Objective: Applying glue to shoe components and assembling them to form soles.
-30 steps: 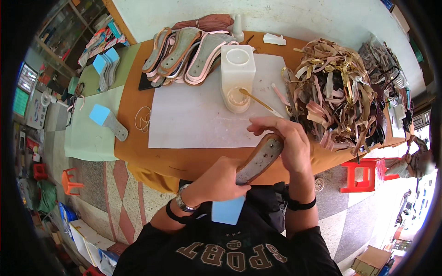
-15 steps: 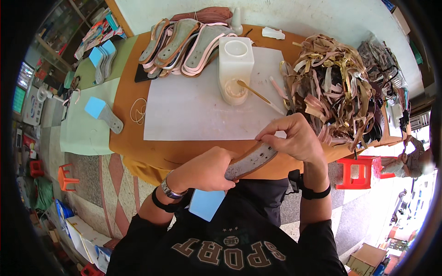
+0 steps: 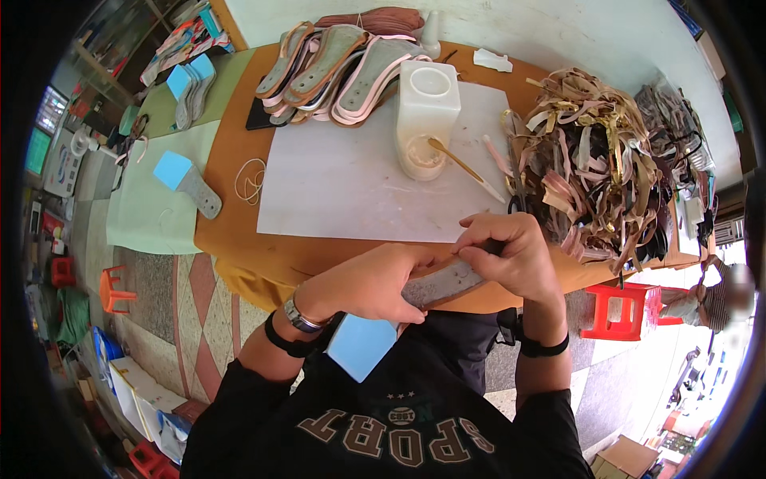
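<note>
Below the frame's centre, both hands hold a grey shoe insole (image 3: 447, 281) at the near edge of the orange table (image 3: 231, 207). Its long axis runs from lower left up to the right. The left hand (image 3: 375, 283) wraps its lower left end, fingers curled closed around it. The right hand (image 3: 507, 255) pinches the upper right end between thumb and bunched fingertips. A white sheet (image 3: 343, 184) lies just above.

Bright, even daylight with soft shadows; sharp centre, strong fisheye bending and black vignette at the rim.
</note>
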`<state>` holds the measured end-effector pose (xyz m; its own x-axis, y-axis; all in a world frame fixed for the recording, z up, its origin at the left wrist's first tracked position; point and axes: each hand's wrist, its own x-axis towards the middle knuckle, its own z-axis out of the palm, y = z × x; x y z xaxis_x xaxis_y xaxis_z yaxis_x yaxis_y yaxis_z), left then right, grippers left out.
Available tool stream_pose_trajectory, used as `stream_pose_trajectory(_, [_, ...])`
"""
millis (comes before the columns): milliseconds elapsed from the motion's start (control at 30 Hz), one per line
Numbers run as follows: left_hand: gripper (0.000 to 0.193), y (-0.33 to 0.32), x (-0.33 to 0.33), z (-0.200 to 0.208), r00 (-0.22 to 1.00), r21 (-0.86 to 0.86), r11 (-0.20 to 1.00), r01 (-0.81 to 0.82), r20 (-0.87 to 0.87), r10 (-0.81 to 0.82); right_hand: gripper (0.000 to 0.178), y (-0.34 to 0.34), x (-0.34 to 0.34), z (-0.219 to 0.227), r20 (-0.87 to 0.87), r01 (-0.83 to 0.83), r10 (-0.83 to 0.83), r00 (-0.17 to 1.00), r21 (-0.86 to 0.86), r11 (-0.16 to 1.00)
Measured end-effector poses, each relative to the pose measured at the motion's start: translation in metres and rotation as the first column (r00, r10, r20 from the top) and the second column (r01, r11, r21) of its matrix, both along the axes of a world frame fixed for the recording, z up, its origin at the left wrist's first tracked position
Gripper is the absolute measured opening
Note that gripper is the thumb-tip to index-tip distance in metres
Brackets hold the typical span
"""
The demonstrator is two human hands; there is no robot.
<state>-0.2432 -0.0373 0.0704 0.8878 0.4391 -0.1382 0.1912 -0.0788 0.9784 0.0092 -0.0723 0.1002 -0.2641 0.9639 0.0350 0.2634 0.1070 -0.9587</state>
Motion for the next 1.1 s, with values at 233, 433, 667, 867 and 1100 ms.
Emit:
stream_pose_trajectory(233, [0.094,0.007,-0.030,0.005,0.981,-0.818,0.558,0.142,0.193,0.034,0.010,-0.008,0.000,0.007,-0.059,0.034,-0.021,0.998,0.230,0.973])
stream_pose_trajectory(433, [0.085,-0.013,-0.037,0.013,0.939,-0.848,0.511,0.140,0.277,0.202,0.011,-0.014,0.012,0.013,-0.120,0.189,-0.163,0.979,0.254,0.949])
stream_pose_trajectory(667, [0.063,-0.022,-0.040,0.019,0.958,-0.762,0.648,-0.011,0.178,0.226,0.014,-0.015,0.017,0.010,0.030,0.084,-0.097,0.995,0.291,0.953])
stream_pose_trajectory(867, [0.070,-0.025,-0.037,0.021,0.960,-0.718,0.687,-0.111,0.102,0.261,0.013,-0.015,0.000,0.018,0.284,-0.053,-0.062,0.957,0.379,0.924])
stream_pose_trajectory(1100, [0.074,-0.030,-0.038,0.011,0.955,-0.643,0.750,-0.154,0.099,0.281,0.009,-0.016,-0.028,0.020,0.436,-0.102,-0.137,0.889,0.481,0.871])
